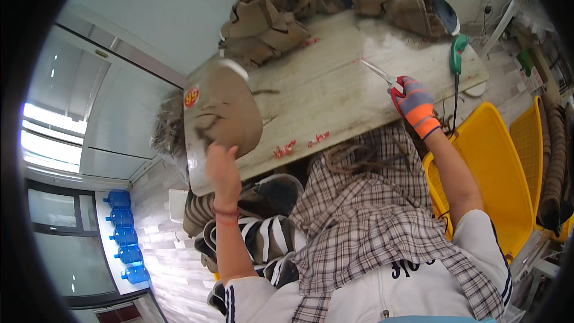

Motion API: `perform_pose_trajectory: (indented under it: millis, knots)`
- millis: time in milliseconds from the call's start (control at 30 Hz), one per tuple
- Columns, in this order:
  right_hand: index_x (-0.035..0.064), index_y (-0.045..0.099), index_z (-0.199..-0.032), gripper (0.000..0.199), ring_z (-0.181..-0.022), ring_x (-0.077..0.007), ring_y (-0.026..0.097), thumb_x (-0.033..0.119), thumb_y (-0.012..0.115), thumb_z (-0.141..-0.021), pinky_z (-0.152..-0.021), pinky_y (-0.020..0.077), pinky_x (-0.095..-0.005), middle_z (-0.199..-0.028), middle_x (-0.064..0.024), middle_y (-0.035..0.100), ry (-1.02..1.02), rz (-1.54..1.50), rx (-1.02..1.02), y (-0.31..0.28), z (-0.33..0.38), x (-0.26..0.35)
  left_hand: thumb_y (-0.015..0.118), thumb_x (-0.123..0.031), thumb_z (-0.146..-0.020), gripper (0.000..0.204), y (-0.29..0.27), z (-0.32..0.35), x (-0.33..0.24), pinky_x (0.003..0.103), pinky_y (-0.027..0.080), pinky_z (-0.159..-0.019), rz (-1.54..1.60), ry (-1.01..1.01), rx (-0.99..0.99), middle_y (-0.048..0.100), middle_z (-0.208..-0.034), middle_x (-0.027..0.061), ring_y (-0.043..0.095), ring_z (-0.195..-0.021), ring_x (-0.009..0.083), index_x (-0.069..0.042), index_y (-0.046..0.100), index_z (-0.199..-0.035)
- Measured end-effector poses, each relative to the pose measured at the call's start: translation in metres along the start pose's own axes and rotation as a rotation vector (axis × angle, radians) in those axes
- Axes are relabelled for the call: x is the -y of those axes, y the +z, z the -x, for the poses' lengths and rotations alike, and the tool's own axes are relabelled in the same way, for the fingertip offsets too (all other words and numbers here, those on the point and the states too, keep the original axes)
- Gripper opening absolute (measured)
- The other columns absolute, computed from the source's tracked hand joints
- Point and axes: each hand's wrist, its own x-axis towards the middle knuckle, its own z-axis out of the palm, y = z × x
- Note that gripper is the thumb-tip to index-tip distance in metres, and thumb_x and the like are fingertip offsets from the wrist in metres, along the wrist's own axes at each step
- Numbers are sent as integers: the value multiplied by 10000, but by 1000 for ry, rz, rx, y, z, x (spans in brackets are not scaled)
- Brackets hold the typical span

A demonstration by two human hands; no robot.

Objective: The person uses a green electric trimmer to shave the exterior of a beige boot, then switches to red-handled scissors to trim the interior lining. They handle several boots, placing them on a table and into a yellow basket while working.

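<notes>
A brown, rounded fabric piece with a white edge lies on the left end of the worktable. My bare left hand is at this piece's near edge, blurred by motion, so its grip does not show clearly. In my right hand, which wears a grey and orange glove, is a pair of scissors with red handles. The fingers are closed round the handles, and the slim blades point up and left over the tabletop. Thin brown strips lie on the checked apron over my lap.
Several brown fabric pieces line the table's far edge. A green handheld tool with a black cord lies at the right end. Yellow chairs stand to my right. Striped pieces are stacked at lower left; blue water bottles stand beyond.
</notes>
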Motion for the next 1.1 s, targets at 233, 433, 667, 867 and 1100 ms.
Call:
perform_pose_trajectory:
  millis: [233, 433, 667, 867, 1100]
  knots:
    - [84, 628, -962, 297, -830, -285, 606, 285, 676, -749, -733, 486, -373, -892, -94, 650, 151, 24, -45, 23, -16, -40, 561, -173, -849, 151, 52, -94, 32, 436, 424, -741, -488, 132, 340, 553, -871, 146, 541, -848, 320, -27, 544, -883]
    - [71, 628, -956, 297, -840, -288, 603, 275, 679, -746, -748, 484, -366, -881, -98, 649, 213, 17, -112, 15, -11, -33, 659, -222, -794, 471, 130, -247, 2, 472, 295, -1019, -122, 99, -51, 258, -1391, 300, 298, -1283, 419, -127, 507, -1230]
    - [73, 616, -997, 307, -860, -310, 605, 259, 680, -761, -754, 491, -378, -938, -119, 641, 171, -4, -132, 22, -12, -35, 736, -256, -711, 439, 185, -303, -5, 470, 347, -950, -210, -78, 64, 354, -1272, 272, 349, -1203, 417, -99, 561, -1082]
    - [85, 628, -935, 288, -829, -293, 604, 295, 680, -745, -739, 485, -376, -871, -106, 643, 168, -42, -219, 26, -12, -36, 712, -176, -753, 327, 81, -257, -24, 351, 424, -818, 597, -84, -130, 570, -1012, 121, 534, -942, 265, -9, 592, -1007]
    - [46, 607, -1038, 387, -848, -288, 624, 336, 662, -788, -739, 486, -360, -905, -150, 649, 201, -243, -65, 28, -15, -55, 570, -176, -892, 453, -34, -119, -21, 409, 360, -987, 1587, -316, -239, 497, -1264, 105, 478, -1146, 240, -32, 425, -1296]
